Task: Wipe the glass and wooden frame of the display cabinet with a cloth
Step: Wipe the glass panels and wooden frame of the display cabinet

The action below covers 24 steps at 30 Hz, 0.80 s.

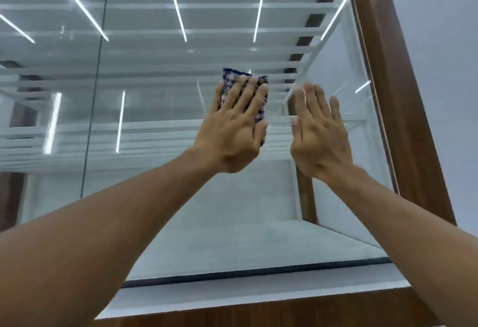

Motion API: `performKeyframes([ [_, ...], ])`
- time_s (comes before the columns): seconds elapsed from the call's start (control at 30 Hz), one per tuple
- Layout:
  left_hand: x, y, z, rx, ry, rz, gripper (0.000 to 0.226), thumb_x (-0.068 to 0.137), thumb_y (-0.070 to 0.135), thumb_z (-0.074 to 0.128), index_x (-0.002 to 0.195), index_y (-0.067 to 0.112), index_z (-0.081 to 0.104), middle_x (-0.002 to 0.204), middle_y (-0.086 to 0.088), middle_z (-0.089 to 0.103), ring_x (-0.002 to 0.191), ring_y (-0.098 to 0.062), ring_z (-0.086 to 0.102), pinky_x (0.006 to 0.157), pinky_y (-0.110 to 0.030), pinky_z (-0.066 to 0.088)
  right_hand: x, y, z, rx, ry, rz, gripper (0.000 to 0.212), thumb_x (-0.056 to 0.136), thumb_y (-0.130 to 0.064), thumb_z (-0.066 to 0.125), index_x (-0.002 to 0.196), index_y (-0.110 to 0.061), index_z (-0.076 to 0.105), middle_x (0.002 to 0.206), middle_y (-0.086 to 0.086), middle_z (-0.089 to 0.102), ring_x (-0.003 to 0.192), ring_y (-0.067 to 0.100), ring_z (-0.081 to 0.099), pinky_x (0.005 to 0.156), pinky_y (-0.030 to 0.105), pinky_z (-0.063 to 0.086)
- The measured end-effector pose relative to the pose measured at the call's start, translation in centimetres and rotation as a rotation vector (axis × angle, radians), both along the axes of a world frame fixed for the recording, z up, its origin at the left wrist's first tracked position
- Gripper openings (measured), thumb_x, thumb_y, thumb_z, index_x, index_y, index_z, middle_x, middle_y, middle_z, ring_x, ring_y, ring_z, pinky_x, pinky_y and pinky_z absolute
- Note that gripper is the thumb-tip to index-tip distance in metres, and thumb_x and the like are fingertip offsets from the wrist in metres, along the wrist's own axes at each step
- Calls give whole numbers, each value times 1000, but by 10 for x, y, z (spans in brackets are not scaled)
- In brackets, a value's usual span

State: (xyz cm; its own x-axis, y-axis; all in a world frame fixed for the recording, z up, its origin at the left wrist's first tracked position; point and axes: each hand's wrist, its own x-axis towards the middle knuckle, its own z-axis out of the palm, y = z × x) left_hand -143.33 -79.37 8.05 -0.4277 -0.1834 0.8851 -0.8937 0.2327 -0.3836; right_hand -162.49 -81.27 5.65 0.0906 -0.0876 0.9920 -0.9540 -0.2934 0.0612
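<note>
Left hand [238, 124]: seen at the centre of the frame; the fingers are held straight and spread, and the palm is laid flat over the cloth, which is pressed against the glass and not clenched.
Right hand [319, 135]: seen just right of centre, beside the left hand but apart from it; the fingers are held straight and close together, nothing is held, and the fingertips are blurred. Whether the pane is touched cannot be told.
Cloth [232, 79]: blue-and-white checked, folded; mostly covered by the left hand, with its top edge shown above the fingertips and its right edge beside the thumb.
Forearms: bare; both are raised from the lower corners of the frame towards the centre.
Glass [155, 197]: the front pane of the cabinet, by which most of the frame is filled; bright light strips [176, 3] are reflected in its upper half.
Pane seam [95, 93]: a dark vertical line left of centre.
Shelves [155, 127]: white, horizontal, stacked behind the glass.
Cabinet floor [232, 244]: pale grey, seen through the lower pane.
Wooden frame [403, 119]: a dark brown post slanted along the right side; a brown rail is run along the bottom edge.
Sill [232, 293]: a white band between the pane and the bottom rail.
Wall [439, 42]: plain pale grey, at the far right.
</note>
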Motion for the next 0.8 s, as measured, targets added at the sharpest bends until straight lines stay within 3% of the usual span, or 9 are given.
performKeyframes([
  [0.13,-67,-2,29,15,-34,-14,66,107,44,15,164,18,-5,173,-5,-11,159,-22,-16,127,-49,-13,-58,7,-17,-6,45,-159,65,103,-41,8,162,-15,8,170,11,0,157,23,-8,126,51,-9],
  [0.27,-131,-6,28,18,-158,2,66,108,45,15,164,17,-6,173,-6,-11,159,-24,-16,127,-51,-12,-103,9,-43,-28,-103,-271,67,101,-48,20,162,-20,14,170,14,-3,157,28,-10,124,61,-6],
  [0.6,-185,-5,-12,20,-298,5,67,108,47,11,165,15,-4,173,-7,-9,159,-25,-15,127,-52,-12,-125,8,-75,-102,-100,-37,61,101,-17,28,158,1,19,168,16,13,158,27,7,128,50,10],
  [0.8,-151,-5,-37,18,-315,-19,66,109,47,14,164,18,-6,173,-5,-11,158,-22,-17,127,-49,-14,-112,10,-79,-82,-101,-100,63,102,-28,19,158,1,20,168,18,12,157,29,4,128,51,6],
])
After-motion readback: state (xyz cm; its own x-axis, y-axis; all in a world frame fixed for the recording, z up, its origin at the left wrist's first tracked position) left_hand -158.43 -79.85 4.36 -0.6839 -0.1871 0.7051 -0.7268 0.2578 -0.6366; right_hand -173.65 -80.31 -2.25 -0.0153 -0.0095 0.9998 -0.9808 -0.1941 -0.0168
